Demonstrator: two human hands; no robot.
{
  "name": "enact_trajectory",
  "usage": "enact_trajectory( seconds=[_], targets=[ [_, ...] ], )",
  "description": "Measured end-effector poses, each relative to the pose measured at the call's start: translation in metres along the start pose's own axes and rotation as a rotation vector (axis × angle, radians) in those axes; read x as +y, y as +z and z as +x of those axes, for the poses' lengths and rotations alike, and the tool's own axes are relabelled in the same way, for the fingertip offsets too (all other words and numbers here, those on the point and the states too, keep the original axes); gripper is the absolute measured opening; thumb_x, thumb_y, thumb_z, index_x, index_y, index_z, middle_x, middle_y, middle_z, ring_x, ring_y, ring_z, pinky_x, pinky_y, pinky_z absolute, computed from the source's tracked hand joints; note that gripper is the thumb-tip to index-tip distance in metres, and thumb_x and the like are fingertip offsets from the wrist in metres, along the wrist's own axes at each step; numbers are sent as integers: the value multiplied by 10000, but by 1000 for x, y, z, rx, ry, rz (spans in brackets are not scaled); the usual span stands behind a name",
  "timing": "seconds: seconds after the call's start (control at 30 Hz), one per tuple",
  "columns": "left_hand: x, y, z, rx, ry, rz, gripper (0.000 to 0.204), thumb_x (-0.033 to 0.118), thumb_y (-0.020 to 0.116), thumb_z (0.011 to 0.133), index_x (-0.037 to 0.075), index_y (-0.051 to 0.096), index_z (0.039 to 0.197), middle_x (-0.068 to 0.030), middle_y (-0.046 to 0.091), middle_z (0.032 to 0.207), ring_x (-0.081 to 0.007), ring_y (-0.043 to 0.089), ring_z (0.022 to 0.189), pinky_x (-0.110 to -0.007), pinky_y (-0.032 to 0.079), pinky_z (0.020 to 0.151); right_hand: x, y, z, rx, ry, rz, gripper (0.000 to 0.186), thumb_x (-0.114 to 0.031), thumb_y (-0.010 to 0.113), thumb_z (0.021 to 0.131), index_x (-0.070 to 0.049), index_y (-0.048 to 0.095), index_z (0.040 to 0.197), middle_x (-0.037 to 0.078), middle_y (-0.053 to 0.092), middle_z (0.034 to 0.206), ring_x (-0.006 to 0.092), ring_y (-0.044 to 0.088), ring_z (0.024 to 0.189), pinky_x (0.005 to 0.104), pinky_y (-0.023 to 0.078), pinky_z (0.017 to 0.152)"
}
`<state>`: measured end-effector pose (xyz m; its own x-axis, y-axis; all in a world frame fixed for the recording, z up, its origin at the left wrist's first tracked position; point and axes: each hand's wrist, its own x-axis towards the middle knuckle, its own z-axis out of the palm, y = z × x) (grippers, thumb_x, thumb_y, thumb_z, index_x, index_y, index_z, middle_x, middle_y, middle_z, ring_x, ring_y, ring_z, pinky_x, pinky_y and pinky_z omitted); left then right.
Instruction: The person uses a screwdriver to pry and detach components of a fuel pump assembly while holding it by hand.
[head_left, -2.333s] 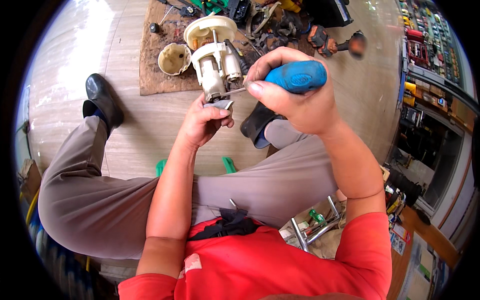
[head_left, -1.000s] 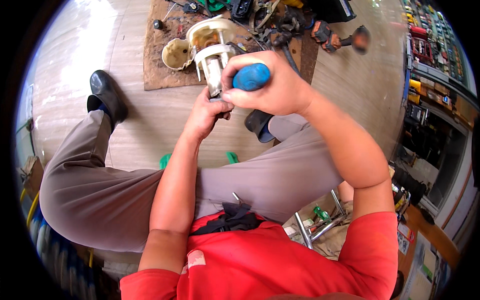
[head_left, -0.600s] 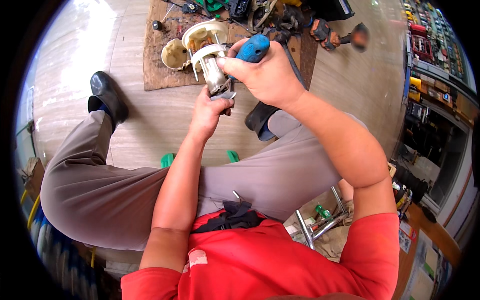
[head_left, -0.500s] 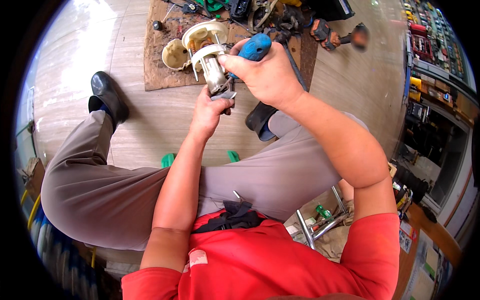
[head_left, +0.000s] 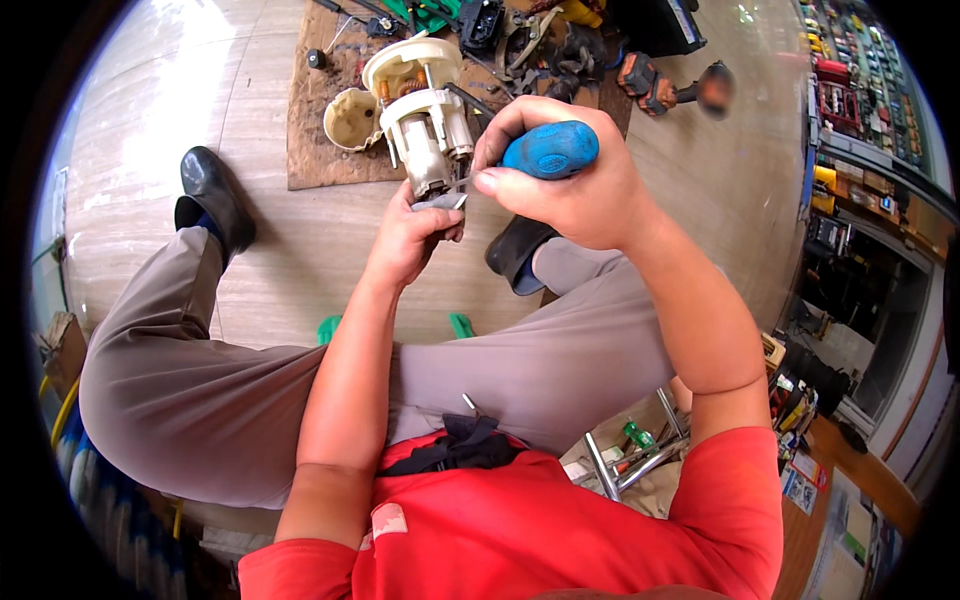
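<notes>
My left hand [head_left: 405, 243] is closed round the lower end of a cream and metallic fuel pump assembly [head_left: 432, 135], with a grey piece [head_left: 438, 203] at its fingertips. The assembly is tilted, its round flange [head_left: 410, 62] at the far end and thin metal rods along its sides. My right hand [head_left: 575, 180] grips a screwdriver by its blue handle [head_left: 552, 150]. The shaft points left toward the pump's lower end; my fingers partly hide it, and I cannot tell whether the tip touches.
A cream plastic cup [head_left: 353, 119] lies on a stained brown board [head_left: 310, 150] on the floor. Farther back are several black parts and cables [head_left: 570, 50]. An orange and black cordless tool [head_left: 650, 82] is at the right. My black shoes [head_left: 213, 195] flank the work.
My right hand and the screwdriver have moved right and nearer to me, from beside the pump's middle to its lower end. The left hand still holds the pump.
</notes>
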<state>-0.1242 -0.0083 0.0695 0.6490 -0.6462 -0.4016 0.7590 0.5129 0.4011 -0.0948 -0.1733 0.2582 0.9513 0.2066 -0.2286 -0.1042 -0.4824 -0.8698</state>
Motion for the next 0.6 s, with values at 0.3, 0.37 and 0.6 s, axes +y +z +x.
enact_trajectory(
  seconds=[0.3, 0.37, 0.6],
  targets=[
    [1, 5, -1, 24, 32, 43, 510, -35, 703, 733, 11, 495, 1197, -81, 609, 946, -189, 610, 800, -335, 524, 707, -3, -7, -7, -26, -21, 48, 180, -73, 725, 769, -9, 630, 907, 51, 677, 884, 127, 621, 825, 283, 505, 760],
    [2, 5, -1, -3, 22, 16, 530, -31, 710, 732, 13, 493, 1213, -87, 614, 963, -193, 618, 826, -341, 531, 720, 0, -7, -8, -44, -26, 59, 190, -64, 728, 761, -8, 620, 906, 57, 678, 896, 133, 626, 837, 286, 510, 770],
    [7, 8, -5, -11, 1, -72, 520, -12, 706, 739, 7, 499, 1215, -118, 649, 979, -205, 634, 819, -349, 539, 726, -2, -3, -6, -37, 1, 98, 174, -52, 723, 759, -10, 623, 894, 61, 681, 898, 138, 631, 846, 288, 509, 781]
  ],
)
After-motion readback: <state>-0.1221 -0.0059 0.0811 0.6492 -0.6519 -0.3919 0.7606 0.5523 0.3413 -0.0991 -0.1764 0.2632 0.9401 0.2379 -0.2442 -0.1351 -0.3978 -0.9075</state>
